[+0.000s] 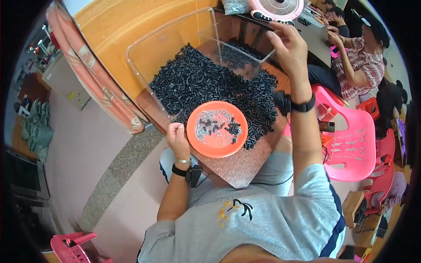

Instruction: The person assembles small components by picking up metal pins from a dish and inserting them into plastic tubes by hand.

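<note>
My left hand (177, 138) is closed in a pinch beside the left rim of a round orange plate (215, 150). Whatever its fingers hold is hidden or too small to name. On the plate lie many small silvery pin-like pieces (205, 120) and some short black tube-like pieces (234, 128). My right hand (291, 50) is raised above the right side of a clear plastic box (164, 30), thumb and fingers apart, with nothing visible between them. A big heap of the black pieces (197, 79) fills the tipped box and spills onto the table around the plate.
The brown table (239, 168) has its near corner between my knees. A pink fan (278, 9) and a clear bag (237, 7) stand at the back. To the right are a pink chair (351, 147) and a seated person (362, 65) at another table. A curtain (87, 65) hangs left.
</note>
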`<move>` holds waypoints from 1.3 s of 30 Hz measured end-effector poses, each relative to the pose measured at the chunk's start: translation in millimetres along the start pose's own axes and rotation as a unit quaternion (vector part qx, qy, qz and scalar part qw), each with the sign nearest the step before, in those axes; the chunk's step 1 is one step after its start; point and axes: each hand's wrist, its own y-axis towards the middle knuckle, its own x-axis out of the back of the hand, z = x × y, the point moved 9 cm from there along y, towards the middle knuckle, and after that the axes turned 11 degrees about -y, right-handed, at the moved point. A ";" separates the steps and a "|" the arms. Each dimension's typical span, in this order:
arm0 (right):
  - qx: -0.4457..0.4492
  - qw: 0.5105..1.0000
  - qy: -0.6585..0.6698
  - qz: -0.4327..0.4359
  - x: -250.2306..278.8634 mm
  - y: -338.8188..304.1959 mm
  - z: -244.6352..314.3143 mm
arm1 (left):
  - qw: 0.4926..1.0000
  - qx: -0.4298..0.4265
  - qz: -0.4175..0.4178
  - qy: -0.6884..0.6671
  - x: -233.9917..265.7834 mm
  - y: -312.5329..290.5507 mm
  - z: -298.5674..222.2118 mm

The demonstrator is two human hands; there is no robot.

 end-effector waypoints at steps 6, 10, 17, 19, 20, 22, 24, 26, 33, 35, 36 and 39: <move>-0.190 0.955 0.194 0.121 -25.7 -102.8 -25.4 | 0.999 -0.010 -0.004 0.040 -0.5 -3.1 -6.1; -0.083 0.956 0.063 0.273 -50.8 -116.2 -12.2 | 0.998 -0.001 0.006 0.070 2.8 -4.5 -9.1; -0.002 0.904 -0.037 0.426 -84.5 -158.0 -32.6 | 0.998 0.000 0.016 0.068 3.1 -0.4 -8.5; 0.015 0.881 -0.081 0.465 -95.9 -169.2 -37.9 | 0.997 0.001 0.010 0.073 3.6 -2.9 -12.5; 0.006 0.874 -0.087 0.478 -99.7 -172.0 -40.2 | 0.996 -0.013 0.017 0.087 -0.1 -2.5 -16.6; 0.009 0.866 -0.092 0.492 -108.7 -177.9 -42.6 | 0.997 -0.007 0.024 0.071 -3.6 0.6 -12.4; 0.025 0.857 -0.118 0.502 -121.7 -184.3 -41.4 | 0.999 0.035 0.021 0.025 0.6 3.7 -6.6; 0.049 0.849 -0.137 0.508 -130.6 -189.8 -40.8 | 0.994 0.099 0.027 -0.047 0.6 5.1 0.0; 0.032 0.874 -0.092 0.476 -137.9 -192.5 -45.0 | 0.970 0.181 0.021 -0.161 -1.0 0.3 -13.2; 0.034 0.867 -0.108 0.485 -142.2 -195.1 -47.6 | 0.969 0.181 0.025 -0.167 -5.7 -1.8 -20.5; 0.030 0.871 -0.112 0.478 -142.3 -194.5 -48.2 | 0.968 0.179 0.031 -0.173 -8.8 -2.3 -24.7; 0.027 0.876 -0.113 0.468 -142.1 -196.2 -47.5 | 0.965 0.187 0.043 -0.177 -10.1 -2.5 -27.6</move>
